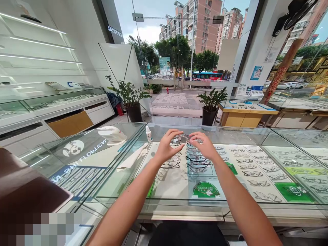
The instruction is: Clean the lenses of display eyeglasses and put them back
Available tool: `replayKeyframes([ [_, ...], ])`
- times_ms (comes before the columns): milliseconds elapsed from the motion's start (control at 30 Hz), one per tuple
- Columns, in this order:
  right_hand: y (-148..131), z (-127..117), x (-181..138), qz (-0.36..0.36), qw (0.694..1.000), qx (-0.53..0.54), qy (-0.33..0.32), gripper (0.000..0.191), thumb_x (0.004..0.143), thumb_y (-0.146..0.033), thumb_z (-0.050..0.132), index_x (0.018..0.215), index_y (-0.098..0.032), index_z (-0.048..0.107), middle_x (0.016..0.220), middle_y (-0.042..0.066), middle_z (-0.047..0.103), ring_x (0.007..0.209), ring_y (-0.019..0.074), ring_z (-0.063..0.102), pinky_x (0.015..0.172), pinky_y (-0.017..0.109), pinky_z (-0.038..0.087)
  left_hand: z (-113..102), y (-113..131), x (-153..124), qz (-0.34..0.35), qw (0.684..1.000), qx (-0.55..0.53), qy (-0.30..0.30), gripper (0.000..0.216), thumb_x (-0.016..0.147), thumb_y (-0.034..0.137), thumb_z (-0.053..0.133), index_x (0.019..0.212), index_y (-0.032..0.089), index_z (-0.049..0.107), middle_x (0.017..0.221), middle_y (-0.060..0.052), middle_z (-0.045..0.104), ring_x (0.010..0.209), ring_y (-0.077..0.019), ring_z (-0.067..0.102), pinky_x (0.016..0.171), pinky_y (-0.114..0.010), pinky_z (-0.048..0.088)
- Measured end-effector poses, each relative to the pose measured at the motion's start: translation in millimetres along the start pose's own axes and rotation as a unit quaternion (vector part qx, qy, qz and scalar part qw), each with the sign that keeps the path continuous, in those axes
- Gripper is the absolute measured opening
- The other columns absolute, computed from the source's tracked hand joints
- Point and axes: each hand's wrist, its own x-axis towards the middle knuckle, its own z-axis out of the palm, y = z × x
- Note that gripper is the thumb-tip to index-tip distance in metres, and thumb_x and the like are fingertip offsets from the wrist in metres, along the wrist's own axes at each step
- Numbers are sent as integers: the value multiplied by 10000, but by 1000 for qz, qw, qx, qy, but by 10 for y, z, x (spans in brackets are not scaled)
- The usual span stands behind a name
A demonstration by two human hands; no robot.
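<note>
Above the glass counter, my right hand [205, 147] pinches a thin-rimmed pair of eyeglasses [186, 137] between thumb and fingers. My left hand [167, 146] is at the other end of the eyeglasses, thumb and index finger curved apart; whether a fingertip touches the frame is too small to tell. Beneath both hands, rows of dark-framed glasses [199, 164] lie inside the case, seen through its glass top. A green semicircular sign [206, 189] with a pair of glasses on it sits in front of those rows.
A white spray bottle [149, 134] and a pale cloth [134, 157] are left of my hands. Further left are a white object [111, 134] on the glass and a brown panel [28, 184]. Potted plants [133, 111] stand beyond the counter, before the glass doors.
</note>
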Motion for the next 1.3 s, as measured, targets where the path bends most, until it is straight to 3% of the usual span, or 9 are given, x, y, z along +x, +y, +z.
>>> replayKeyframes([
  [200, 71, 23, 41, 92, 984, 144, -60, 263, 846, -474, 724, 821, -216, 768, 1258, 101, 734, 1165, 275, 644, 1023, 417, 454, -4, 8, 10, -27, 997, -59, -29, 463, 875, 247, 783, 1315, 226, 638, 1236, -93, 655, 1119, -214, 653, 959, -370, 580],
  [400, 127, 63, 53, 115, 976, 174, -63, 343, 792, -524, 773, 839, -184, 777, 898, 67, 775, 893, 220, 678, 903, 377, 503, -18, 22, 19, -27, 997, -47, -46, 522, 881, 226, 753, 1377, 236, 590, 1317, -110, 626, 1190, -228, 630, 1024, -397, 552],
  [500, 162, 107, 55, 98, 978, 184, -16, 362, 803, -532, 776, 871, -177, 788, 938, 86, 793, 913, 233, 701, 900, 391, 525, 1, 59, 5, -25, 999, 25, 35, 559, 879, 274, 762, 1399, 211, 567, 1398, -149, 575, 1314, -277, 555, 1135, -474, 468],
  [600, 133, 181, 23, 54, 987, 136, 61, 334, 882, -508, 714, 926, -185, 787, 1012, 100, 802, 967, 251, 722, 936, 413, 539, 77, 112, -26, -56, 990, 43, 119, 228, 919, 351, 713, 1079, 189, 700, 1038, -87, 658, 983, -223, 617, 921, -385, 523],
  [733, 33, 352, -79, -57, 984, -3, 170, 234, 974, -390, 627, 938, -213, 775, 1122, 109, 783, 1095, 257, 717, 1014, 415, 529, 233, 171, -67, -188, 976, -101, 36, 315, 956, 463, 661, 844, 182, 749, 649, 17, 509, 620, -130, 434, 611, -276, 370],
  [933, 6, 569, -188, -133, 970, -95, 181, 263, 1011, -269, 546, 1162, -217, 755, 1259, 124, 754, 1185, 246, 704, 1063, 414, 534, 298, 155, -59, -318, 920, -228, 28, 428, 822, 575, 779, 871, 149, 778, 584, 60, 317, 575, -103, 281, 569, -262, 240],
  [1067, -38, 558, -197, -141, 972, -95, 162, 267, 995, -274, 555, 1191, -225, 728, 1313, 119, 731, 1229, 245, 677, 1081, 412, 516, 199, 74, -21, -320, 924, -204, 38, 420, 843, 569, 749, 877, 151, 754, 598, 62, 307, 577, -106, 285, 576, -261, 249],
  [1167, -53, 475, -177, -121, 973, -87, 175, 173, 984, -311, 556, 919, -220, 688, 979, 73, 733, 928, 212, 675, 857, 344, 535, 50, -49, 15, -265, 959, -100, 35, 349, 929, 511, 657, 903, 171, 727, 629, 47, 370, 607, -126, 370, 615, -269, 310],
  [1300, 37, 340, -120, -35, 973, -63, 219, 495, 964, -423, 562, 591, -249, 285, 577, -50, 280, 565, 127, 275, 563, 300, 291, -187, -294, 46, -169, 982, 85, -16, 246, 998, 374, 548, 980, 194, 714, 810, -23, 606, 765, -183, 537, 713, -303, 393],
])
